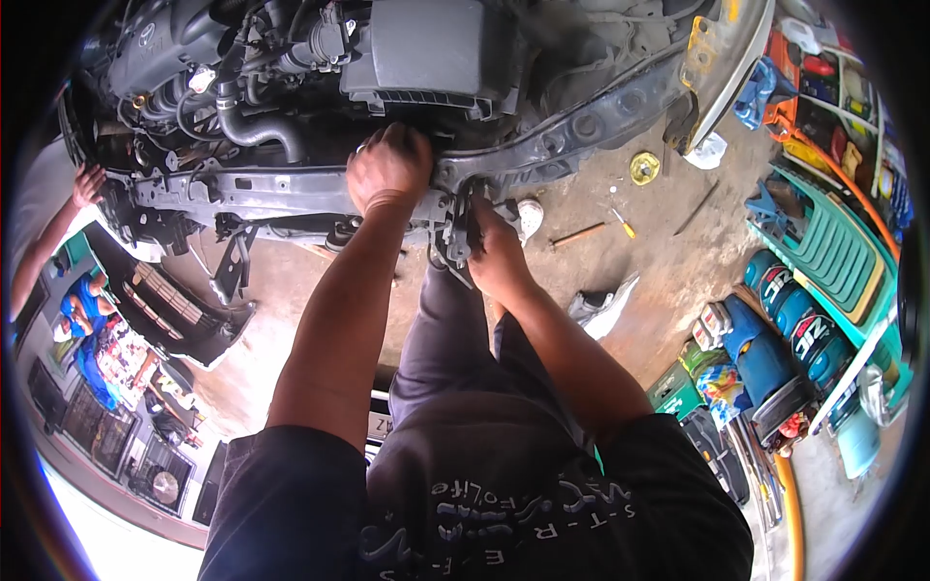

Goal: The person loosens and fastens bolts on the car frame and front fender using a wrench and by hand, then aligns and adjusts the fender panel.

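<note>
My left hand (389, 167) is closed over the car's front crossbar (281, 194), with its fingertips hidden behind the bar. Just below the bar, my right hand (499, 259) is wrapped against a small metal latch-like assembly (452, 232) fixed at the bar's middle. What lies inside its fingers is partly hidden. Beyond my hands is the open engine bay, with a black air filter box (431, 53) and a curved grey radiator hose (257, 131).
Another person's hand (89, 184) rests at the car's left corner. A removed bumper (155, 295) lies at left. A screwdriver (625, 225), a wooden-handled tool (578, 235) and a yellow roll (644, 168) are on the floor. Green stacked chairs (833, 242) and blue containers (799, 320) stand at right.
</note>
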`<control>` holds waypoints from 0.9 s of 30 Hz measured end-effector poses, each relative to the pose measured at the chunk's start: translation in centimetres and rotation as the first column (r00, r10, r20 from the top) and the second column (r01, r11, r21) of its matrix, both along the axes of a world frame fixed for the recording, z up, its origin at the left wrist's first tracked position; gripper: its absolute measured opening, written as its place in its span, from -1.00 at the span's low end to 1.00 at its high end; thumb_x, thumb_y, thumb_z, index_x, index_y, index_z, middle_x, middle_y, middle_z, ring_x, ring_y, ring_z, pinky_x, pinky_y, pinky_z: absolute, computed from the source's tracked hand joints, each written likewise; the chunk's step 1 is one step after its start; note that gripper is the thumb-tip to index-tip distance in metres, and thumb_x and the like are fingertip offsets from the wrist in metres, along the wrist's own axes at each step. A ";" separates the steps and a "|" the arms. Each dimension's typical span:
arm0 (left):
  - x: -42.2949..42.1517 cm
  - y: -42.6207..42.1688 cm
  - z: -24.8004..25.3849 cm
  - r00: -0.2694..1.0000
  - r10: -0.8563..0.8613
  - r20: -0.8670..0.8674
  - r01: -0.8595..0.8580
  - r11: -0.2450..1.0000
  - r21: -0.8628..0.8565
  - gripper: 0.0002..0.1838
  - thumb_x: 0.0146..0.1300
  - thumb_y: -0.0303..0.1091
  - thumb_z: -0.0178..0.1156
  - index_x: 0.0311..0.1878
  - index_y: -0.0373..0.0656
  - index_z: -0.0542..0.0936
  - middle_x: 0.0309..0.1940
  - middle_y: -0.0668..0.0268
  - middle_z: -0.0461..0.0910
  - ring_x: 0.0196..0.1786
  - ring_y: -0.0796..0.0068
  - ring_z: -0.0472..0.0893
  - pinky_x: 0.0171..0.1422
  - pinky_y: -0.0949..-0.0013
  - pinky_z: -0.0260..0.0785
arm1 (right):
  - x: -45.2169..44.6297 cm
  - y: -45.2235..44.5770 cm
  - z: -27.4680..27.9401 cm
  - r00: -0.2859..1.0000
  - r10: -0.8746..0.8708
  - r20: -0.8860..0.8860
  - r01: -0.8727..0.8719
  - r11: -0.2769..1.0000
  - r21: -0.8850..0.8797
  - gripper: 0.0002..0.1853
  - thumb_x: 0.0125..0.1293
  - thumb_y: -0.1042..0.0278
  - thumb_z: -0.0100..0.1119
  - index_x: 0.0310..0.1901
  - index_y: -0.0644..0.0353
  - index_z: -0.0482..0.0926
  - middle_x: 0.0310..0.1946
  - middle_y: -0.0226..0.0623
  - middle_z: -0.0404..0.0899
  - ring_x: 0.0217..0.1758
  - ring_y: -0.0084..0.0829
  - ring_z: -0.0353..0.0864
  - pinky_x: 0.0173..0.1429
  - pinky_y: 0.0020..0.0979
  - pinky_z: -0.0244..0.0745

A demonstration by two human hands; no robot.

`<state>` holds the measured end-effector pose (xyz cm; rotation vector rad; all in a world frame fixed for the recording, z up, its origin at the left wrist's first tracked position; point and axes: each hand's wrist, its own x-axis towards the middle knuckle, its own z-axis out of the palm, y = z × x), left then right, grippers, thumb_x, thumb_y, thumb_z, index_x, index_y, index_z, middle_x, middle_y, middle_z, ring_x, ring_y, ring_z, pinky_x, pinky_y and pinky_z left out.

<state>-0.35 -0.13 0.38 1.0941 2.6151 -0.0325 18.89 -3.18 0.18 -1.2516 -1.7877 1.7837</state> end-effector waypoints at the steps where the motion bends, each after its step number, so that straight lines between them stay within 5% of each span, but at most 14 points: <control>1: 0.1 -0.1 0.1 1.000 0.007 0.002 -0.007 1.000 0.010 -0.67 0.41 -0.04 0.03 -0.22 -0.01 0.70 -0.13 0.16 0.76 -0.03 0.00 0.73 0.12 -0.01 0.54 | 0.1 0.1 0.3 1.000 -0.002 0.018 0.003 1.000 -0.028 -0.29 0.30 0.69 0.06 0.53 0.30 0.27 -0.12 0.19 0.68 -0.03 0.19 0.71 0.00 -0.22 0.59; 5: -0.1 -0.3 -0.1 1.000 -0.002 0.022 0.001 0.998 0.060 -0.67 0.42 -0.05 0.04 -0.21 -0.03 0.69 -0.13 0.15 0.76 -0.03 -0.02 0.72 0.12 -0.04 0.53 | 0.2 0.7 0.6 0.999 -0.003 0.053 0.002 1.000 0.007 -0.40 0.41 0.65 0.04 0.50 0.29 0.36 -0.19 0.10 0.70 -0.16 -0.08 0.76 -0.09 -0.34 0.56; 7: -0.2 -0.4 -0.1 1.000 -0.017 0.019 0.016 0.996 0.089 -0.66 0.42 -0.04 0.04 -0.22 -0.04 0.69 -0.13 0.14 0.75 -0.04 -0.05 0.71 0.10 -0.05 0.53 | 0.3 1.3 0.7 0.995 -0.008 0.102 0.048 0.919 -0.391 -0.47 0.48 0.62 0.06 0.47 0.28 0.42 -0.25 -0.03 0.74 -0.23 -0.37 0.73 -0.13 -0.43 0.52; 10: -0.3 -0.4 -0.3 1.000 -0.012 0.022 0.010 0.996 0.089 -0.67 0.42 -0.04 0.05 -0.23 -0.04 0.69 -0.14 0.14 0.75 -0.04 -0.04 0.72 0.11 -0.04 0.53 | -0.3 1.0 0.5 0.987 -0.094 0.133 0.132 0.940 -0.316 -0.59 0.49 0.57 0.15 0.34 0.35 0.57 -0.20 -0.23 0.79 -0.17 -0.58 0.66 -0.05 -0.48 0.54; 14: -0.2 -0.2 -0.2 1.000 -0.027 0.016 0.026 0.996 0.080 -0.67 0.42 -0.05 0.06 -0.24 -0.04 0.68 -0.15 0.14 0.76 -0.05 -0.03 0.72 0.10 -0.04 0.53 | -0.5 0.1 -0.2 0.978 -0.074 0.196 0.109 0.979 -0.170 -0.61 0.52 0.53 0.16 0.33 0.40 0.57 -0.22 -0.27 0.79 -0.20 -0.51 0.68 -0.04 -0.48 0.55; 16: -0.3 -0.4 -0.1 0.999 -0.001 0.035 -0.001 0.998 0.059 -0.66 0.43 -0.04 0.03 -0.19 -0.03 0.70 -0.11 0.20 0.77 0.03 0.10 0.73 0.21 -0.01 0.46 | -1.5 1.0 0.4 0.973 -0.186 0.135 0.219 0.930 -0.296 -0.63 0.55 0.44 0.17 0.33 0.27 0.60 -0.37 -0.28 0.73 -0.41 -0.56 0.56 -0.26 -0.45 0.47; 17: -0.4 -0.6 -0.1 0.999 0.001 0.034 -0.003 0.998 0.055 -0.66 0.43 -0.04 0.03 -0.19 -0.03 0.70 -0.11 0.20 0.77 0.03 0.10 0.73 0.21 -0.01 0.46 | -1.0 1.9 0.8 0.928 -0.316 0.195 0.359 0.629 -0.690 -0.72 0.55 0.42 0.20 0.20 0.23 0.69 -0.42 -0.41 0.66 -0.47 -0.62 0.53 -0.40 -0.50 0.43; 18: -0.4 -0.5 0.1 0.999 0.002 0.047 -0.003 1.000 0.028 -0.66 0.43 -0.04 0.03 -0.18 -0.03 0.70 -0.10 0.20 0.77 0.04 0.10 0.72 0.22 -0.01 0.46 | -0.5 2.3 0.2 0.923 -0.377 0.073 0.297 0.581 -0.758 -0.81 0.52 0.40 0.23 0.06 0.23 0.72 -0.44 -0.51 0.59 -0.53 -0.68 0.47 -0.54 -0.55 0.32; 21: -0.3 -0.2 0.0 0.998 -0.001 0.067 0.000 1.000 0.017 -0.66 0.43 -0.03 0.03 -0.16 -0.02 0.70 -0.08 0.19 0.76 0.06 0.10 0.72 0.24 -0.01 0.45 | -1.1 4.8 2.7 0.930 -0.352 0.101 0.299 0.570 -0.766 -0.88 0.48 0.42 0.25 -0.08 0.26 0.69 -0.44 -0.47 0.58 -0.57 -0.67 0.42 -0.58 -0.56 0.24; 23: -0.7 -0.7 -0.2 0.998 0.000 0.060 -0.001 1.000 0.020 -0.66 0.43 -0.03 0.04 -0.15 -0.02 0.70 -0.07 0.18 0.76 0.06 0.11 0.72 0.25 0.00 0.45 | -0.8 6.3 2.4 0.941 -0.330 0.079 0.207 0.374 -0.904 -0.93 0.43 0.45 0.25 -0.19 0.25 0.65 -0.44 -0.42 0.57 -0.60 -0.68 0.36 -0.60 -0.58 0.16; 27: -0.3 -0.7 -0.6 0.999 -0.042 0.008 0.041 0.997 0.066 -0.65 0.41 0.01 0.10 -0.17 -0.05 0.67 -0.12 0.14 0.76 -0.07 0.01 0.74 0.07 -0.02 0.55 | 0.2 8.1 4.3 0.952 -0.307 0.011 0.088 0.238 -0.967 -0.96 0.37 0.51 0.21 -0.26 0.24 0.61 -0.46 -0.38 0.55 -0.57 -0.66 0.37 -0.56 -0.60 0.16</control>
